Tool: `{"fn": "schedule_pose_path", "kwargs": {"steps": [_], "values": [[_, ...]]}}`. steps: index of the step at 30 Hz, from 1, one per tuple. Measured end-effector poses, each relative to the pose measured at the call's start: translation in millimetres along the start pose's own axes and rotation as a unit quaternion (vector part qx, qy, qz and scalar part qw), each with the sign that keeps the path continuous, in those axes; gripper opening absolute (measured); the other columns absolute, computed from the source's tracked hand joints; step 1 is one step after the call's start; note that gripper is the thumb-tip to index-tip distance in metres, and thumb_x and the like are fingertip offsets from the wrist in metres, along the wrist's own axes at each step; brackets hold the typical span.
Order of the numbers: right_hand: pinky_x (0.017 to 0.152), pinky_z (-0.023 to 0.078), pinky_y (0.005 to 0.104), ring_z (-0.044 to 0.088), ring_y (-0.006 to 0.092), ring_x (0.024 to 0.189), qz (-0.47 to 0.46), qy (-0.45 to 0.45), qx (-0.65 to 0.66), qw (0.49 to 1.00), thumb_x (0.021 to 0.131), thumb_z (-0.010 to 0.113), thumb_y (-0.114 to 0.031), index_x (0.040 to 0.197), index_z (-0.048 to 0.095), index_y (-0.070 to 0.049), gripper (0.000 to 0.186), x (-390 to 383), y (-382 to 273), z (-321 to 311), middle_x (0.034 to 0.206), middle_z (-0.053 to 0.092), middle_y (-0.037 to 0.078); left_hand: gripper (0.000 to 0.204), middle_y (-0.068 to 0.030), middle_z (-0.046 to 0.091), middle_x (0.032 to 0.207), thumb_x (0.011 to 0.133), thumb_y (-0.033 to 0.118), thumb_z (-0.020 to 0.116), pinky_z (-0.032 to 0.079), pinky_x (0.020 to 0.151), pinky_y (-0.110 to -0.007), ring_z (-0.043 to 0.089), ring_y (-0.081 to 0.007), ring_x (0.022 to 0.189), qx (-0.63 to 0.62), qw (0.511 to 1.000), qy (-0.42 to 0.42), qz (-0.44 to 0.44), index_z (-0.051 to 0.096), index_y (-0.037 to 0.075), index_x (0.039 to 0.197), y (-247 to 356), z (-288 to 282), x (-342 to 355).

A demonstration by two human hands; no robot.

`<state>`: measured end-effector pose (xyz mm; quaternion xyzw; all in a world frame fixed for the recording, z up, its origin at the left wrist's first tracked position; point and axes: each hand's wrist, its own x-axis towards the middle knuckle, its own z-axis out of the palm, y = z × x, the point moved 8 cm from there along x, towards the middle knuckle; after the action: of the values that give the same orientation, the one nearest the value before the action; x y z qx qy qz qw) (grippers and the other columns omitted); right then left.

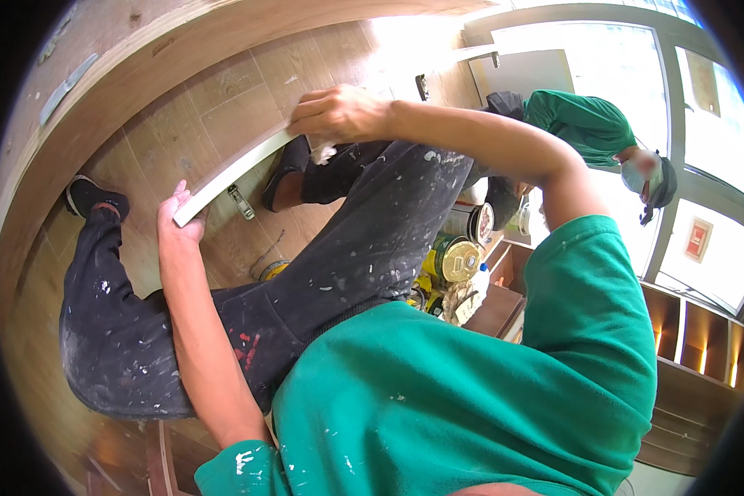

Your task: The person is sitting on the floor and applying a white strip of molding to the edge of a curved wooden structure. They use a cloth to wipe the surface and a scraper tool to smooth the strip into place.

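Note:
A long white strip (236, 169) lies diagonally across the middle of the view, above my paint-spattered dark trousers. My left hand (178, 217) grips its lower left end, thumb and fingertips showing beside it. My right hand (343, 113) is at the upper right end, fingers bent over it and slightly blurred. A small pale crumpled piece (322, 153) shows just below my right hand; I cannot tell whether I hold it. A small metal fitting (240, 201) lies on the wooden floor beside the strip.
A curved-looking wooden beam (99, 78) runs along the upper left. A co-worker (579, 124) in green, masked and capped, is at the right by bright glass doors. Several tins (459, 258) stand right of my leg, near dark wooden shelving (694, 339). Another fitting (422, 86) lies near the top.

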<state>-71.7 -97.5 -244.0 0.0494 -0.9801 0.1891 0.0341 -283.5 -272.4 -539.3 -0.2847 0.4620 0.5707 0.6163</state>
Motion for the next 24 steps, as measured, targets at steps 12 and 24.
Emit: {"fn": "schedule_pose_path", "kwargs": {"steps": [12,24], "values": [[0.078,0.066,0.0368,0.069,0.0235,0.106,0.027,-0.022,-0.01,0.999,0.083,0.074,-0.01,0.113,0.07,-0.008,0.03,13.4,-6.3,4.5,0.108,0.07,0.004,0.054,-0.0174,0.057,0.125,0.102,-0.002,0.042,0.06,0.097,-0.06,0.065,-0.037,0.106,-0.017,1.0,-0.008,0.0,0.041,0.005,0.155,0.4,-10.1,11.5],[0.078,0.065,0.0357,0.069,0.0213,0.102,0.028,-0.011,-0.021,0.999,0.086,0.071,-0.01,0.112,0.07,-0.008,0.026,22.1,-12.7,3.3,0.106,0.068,0.002,0.057,-0.0191,0.056,0.127,0.101,-0.003,0.043,0.059,0.099,-0.061,0.065,-0.0389,0.11,-0.021,1.0,-0.003,-0.001,0.039,0.005,0.157,4.5,-10.5,14.8]]}}
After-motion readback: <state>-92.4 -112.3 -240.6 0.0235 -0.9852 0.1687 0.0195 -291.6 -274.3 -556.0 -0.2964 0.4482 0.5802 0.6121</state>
